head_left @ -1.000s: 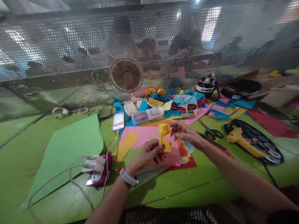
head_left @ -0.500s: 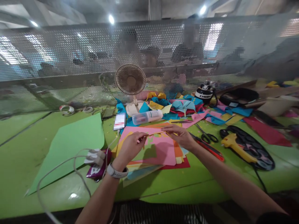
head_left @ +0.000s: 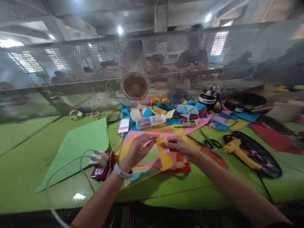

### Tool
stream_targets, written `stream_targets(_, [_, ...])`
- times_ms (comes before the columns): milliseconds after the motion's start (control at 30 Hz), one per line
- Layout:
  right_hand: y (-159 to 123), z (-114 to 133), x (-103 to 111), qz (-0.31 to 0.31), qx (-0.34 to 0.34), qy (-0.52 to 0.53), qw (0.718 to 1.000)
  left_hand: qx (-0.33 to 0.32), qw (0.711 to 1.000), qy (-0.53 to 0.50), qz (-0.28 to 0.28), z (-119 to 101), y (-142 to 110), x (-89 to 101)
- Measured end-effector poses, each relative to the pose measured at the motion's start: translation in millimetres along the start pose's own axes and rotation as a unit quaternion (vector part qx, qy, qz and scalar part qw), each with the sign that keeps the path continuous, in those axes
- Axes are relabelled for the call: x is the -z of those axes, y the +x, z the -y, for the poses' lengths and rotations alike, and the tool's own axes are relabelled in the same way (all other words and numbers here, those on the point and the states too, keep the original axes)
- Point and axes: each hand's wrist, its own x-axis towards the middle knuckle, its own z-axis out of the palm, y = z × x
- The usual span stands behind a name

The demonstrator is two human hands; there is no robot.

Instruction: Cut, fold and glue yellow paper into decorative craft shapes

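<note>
A curved piece of yellow paper (head_left: 166, 160) hangs upright between my hands, over the stack of coloured sheets. My right hand (head_left: 181, 146) pinches it near its upper right edge with thumb and fingers. At its upper left corner, my left hand (head_left: 140, 148) has its fingertips closed on the paper; a watch sits on that wrist. Below lies a pink sheet (head_left: 133, 134) on top of orange, red and pale blue paper. Right of my right hand are a red utility knife (head_left: 213, 155) and black-handled scissors (head_left: 211, 142).
A yellow glue gun (head_left: 242, 153) rests on a black palette tray (head_left: 270, 161) at right. A green sheet (head_left: 80, 148) and plugs with cables (head_left: 98, 158) lie left. Behind are a phone (head_left: 123, 125), a bottle (head_left: 150, 121), a fan (head_left: 135, 86) and paper scraps (head_left: 185, 110).
The yellow paper, seen nearly edge-on before, has turned so its broad face shows and hangs down. My right hand has moved slightly lower and its fingers have curled in. The view has tilted up slightly.
</note>
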Motion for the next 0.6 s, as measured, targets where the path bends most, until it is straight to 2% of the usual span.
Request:
stream_targets(100, [0,-2,-2,-0.024,-0.003,0.044,0.999,0.094,0.993,-0.012,-0.071,-4,0,-3.8])
stream_targets(133, [0,-2,-3,-0.037,-0.002,0.057,0.998,0.125,0.989,-0.019,-0.079,-5,-1,-4.9])
stream_targets(200, [1,-4,-3,-0.055,-0.002,0.075,0.996,0.157,0.986,-0.032,-0.046,-5,-4,-6.7])
stream_targets(267, [2,-6,-3,-0.065,-0.005,0.083,0.994,0.149,0.989,-0.027,0.002,-4,-8,-7.5])
stream_targets(400, [3,-13,-8,-0.064,-0.013,0.075,0.995,0.115,0.993,0.003,0.031,4,-14,-1.6])
stream_targets(500, [4,-16,-8,-0.044,-0.024,0.042,0.998,0.093,0.993,0.046,0.060,16,-16,12.6])
stream_targets(600, [7,-10,3,-0.061,-0.017,-0.011,0.998,0.086,0.984,0.116,0.104,31,-17,30.2])
